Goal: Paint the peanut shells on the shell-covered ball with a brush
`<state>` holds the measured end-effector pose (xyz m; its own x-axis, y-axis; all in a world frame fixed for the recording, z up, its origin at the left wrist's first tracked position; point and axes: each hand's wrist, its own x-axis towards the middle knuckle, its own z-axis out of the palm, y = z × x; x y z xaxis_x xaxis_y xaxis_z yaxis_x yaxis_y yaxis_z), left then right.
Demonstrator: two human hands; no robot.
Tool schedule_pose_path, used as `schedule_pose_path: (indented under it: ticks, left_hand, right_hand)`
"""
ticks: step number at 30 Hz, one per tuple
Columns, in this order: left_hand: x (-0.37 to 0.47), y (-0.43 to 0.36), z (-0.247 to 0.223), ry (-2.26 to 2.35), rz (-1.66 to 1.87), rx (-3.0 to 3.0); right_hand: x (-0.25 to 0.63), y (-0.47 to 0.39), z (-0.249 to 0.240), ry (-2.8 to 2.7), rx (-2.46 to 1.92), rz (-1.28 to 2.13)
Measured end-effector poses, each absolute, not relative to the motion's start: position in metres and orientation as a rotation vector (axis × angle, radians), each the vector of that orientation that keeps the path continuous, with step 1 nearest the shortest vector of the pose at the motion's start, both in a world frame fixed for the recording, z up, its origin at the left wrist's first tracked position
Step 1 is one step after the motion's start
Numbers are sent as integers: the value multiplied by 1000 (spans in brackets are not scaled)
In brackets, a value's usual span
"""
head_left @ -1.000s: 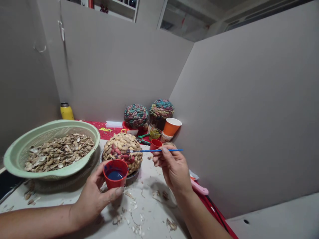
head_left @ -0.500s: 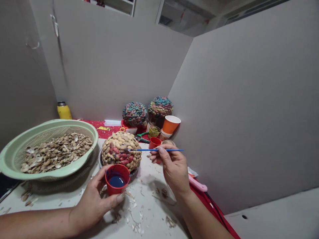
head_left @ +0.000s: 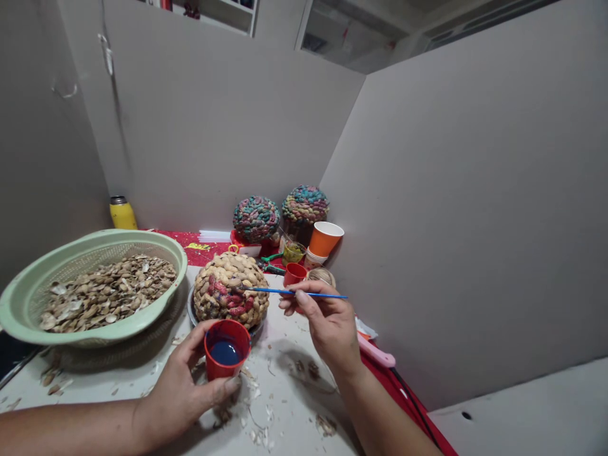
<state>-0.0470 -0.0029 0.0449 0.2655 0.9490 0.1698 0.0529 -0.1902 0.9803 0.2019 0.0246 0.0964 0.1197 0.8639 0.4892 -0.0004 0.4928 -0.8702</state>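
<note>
Only a patch of the peanut ball (head_left: 232,275), on its front, is red with a few dark blue marks; the rest of its visible side is bare tan. It sits in a dish (head_left: 191,311) on the surface (head_left: 294,418). The left hand (head_left: 178,383) has its grip round a red cup (head_left: 222,372) of blue paint (head_left: 225,352); the right hand (head_left: 332,329) pinches a brush (head_left: 272,291), its tip at the patch, contact unclear. Compared with half a second ago, the brush slopes more, handle end lower, and the cup is slightly lower and further right.
</note>
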Motion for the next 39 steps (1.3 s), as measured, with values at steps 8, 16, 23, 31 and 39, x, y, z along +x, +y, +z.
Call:
schedule_pose_path:
  ticks: [8,16,23,31,39]
  left_hand:
    - [-46,-1,39,1003,1104,1559]
    - [-44,-3,47,1019,1119,1573]
    - [-43,-4,48,1001,1075,1557]
    - [-43,-5,46,1023,1025,1545]
    - [-43,-4,46,1003,1027,1572]
  right_hand:
    - [222,29,106,-1312,-874,686]
    - [230,25,111,-1207,-778,585]
    - [213,24,100,-1237,-763,662]
    - [195,25,95,-1297,-863,719]
    - [204,28,99,-1245,-856,638]
